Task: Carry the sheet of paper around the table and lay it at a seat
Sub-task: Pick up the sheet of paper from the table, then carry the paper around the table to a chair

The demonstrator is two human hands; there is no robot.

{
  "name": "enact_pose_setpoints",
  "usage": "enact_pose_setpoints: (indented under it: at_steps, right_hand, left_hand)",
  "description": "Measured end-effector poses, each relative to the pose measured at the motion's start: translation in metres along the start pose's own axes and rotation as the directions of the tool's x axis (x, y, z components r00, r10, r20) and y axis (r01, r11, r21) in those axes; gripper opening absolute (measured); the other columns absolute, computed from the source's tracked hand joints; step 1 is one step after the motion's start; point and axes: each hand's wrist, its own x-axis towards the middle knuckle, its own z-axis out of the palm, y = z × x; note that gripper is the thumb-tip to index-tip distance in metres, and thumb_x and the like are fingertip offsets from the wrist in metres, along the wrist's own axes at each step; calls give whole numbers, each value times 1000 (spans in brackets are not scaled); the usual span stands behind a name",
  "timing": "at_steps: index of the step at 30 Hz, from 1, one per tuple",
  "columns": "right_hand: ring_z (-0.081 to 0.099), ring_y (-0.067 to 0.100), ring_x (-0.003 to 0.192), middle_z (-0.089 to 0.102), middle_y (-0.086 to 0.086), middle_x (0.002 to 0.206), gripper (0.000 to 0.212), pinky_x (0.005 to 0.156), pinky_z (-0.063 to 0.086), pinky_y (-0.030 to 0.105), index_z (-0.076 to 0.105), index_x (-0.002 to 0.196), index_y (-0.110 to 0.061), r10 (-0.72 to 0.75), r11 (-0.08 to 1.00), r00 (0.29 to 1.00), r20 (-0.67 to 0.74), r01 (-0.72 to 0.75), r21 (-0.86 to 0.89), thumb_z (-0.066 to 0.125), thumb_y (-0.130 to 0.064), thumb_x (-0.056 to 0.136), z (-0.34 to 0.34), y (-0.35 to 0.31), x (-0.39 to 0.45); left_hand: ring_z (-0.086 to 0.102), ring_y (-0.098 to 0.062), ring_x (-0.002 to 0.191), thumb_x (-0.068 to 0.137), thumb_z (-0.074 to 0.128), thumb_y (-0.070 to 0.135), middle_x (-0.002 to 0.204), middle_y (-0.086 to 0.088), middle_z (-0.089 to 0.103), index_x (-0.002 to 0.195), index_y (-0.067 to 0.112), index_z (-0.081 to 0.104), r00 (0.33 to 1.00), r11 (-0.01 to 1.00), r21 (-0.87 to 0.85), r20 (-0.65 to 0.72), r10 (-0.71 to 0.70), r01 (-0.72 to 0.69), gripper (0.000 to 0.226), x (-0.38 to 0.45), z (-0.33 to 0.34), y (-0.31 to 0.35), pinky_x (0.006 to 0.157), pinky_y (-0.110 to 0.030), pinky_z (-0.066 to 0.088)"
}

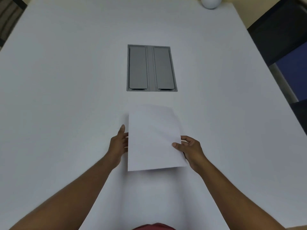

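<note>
head view: sheet of paper above white table
grip: left hand and right hand pinch its side edges
left: likely laying it flat, letting go

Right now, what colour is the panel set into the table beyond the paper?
Grey, with two darker grey flaps; the head view shows the panel best.

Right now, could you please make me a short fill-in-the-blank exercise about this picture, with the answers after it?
1. The sheet of paper is held by ____ hands.
2. The thumb of the right hand lies on ____ of the sheet.
3. The grey panel set into the table has ____ lids.
4. The left hand holds the sheet's ____ edge.

Answers: two; top; two; left
</note>
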Motion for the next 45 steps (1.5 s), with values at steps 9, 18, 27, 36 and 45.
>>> enact_pose_setpoints:
  at_steps: [9, 18, 27, 36, 45]
  right_hand:
    - [78, 40, 106, 82, 14, 112, 40, 102, 58, 61, 73, 122, -6, -96, 995, 995, -32, 96, 4, 86, -5, 85, 8, 2, -94]
    - [82, 30, 96, 84, 9, 106, 34, 89, 65, 44, 73, 117, -6, -153, 968, 919, -363, 213, 133, 86, -4, 86, -24, 34, -179]
    - [82, 31, 92, 84, 11, 104, 28, 77, 66, 37, 73, 112, -1, -118, 874, 727, -676, 399, 278, 84, -2, 86, -117, 98, -278]
    - [81, 35, 93, 84, 14, 105, 25, 87, 64, 45, 72, 111, -1, -18, 763, 529, -849, 556, 330, 82, -1, 88, -249, 201, -400]
    - [81, 37, 89, 84, 15, 103, 26, 82, 66, 49, 74, 109, -1, 118, 769, 417, -901, 536, 349, 86, -2, 86, -379, 287, -476]
  left_hand:
    - [78, -34, 98, 90, 89, 29, 97, -8, 83, 97, 7, 77, 974, 979, 34, 117, 196, -201, 26, -34, 22, 53, 101, -50, 60]
    - [80, -42, 103, 92, 88, 30, 111, -21, 82, 109, -8, 77, 885, 944, 149, 416, 210, -294, 42, -72, 98, 53, 97, -57, 63]
    - [80, -31, 90, 93, 87, 30, 105, -22, 82, 101, -8, 78, 694, 855, 263, 705, 146, -447, 40, -154, 242, -7, 88, -49, 64]
    - [80, -38, 101, 97, 82, 29, 113, -21, 82, 107, -3, 80, 395, 760, 304, 916, -68, -575, 33, -276, 407, -131, 88, -49, 63]
    - [79, -32, 98, 95, 83, 20, 108, -12, 83, 106, 3, 82, 322, 719, 343, 931, -173, -605, 21, -361, 530, -278, 74, -37, 62]
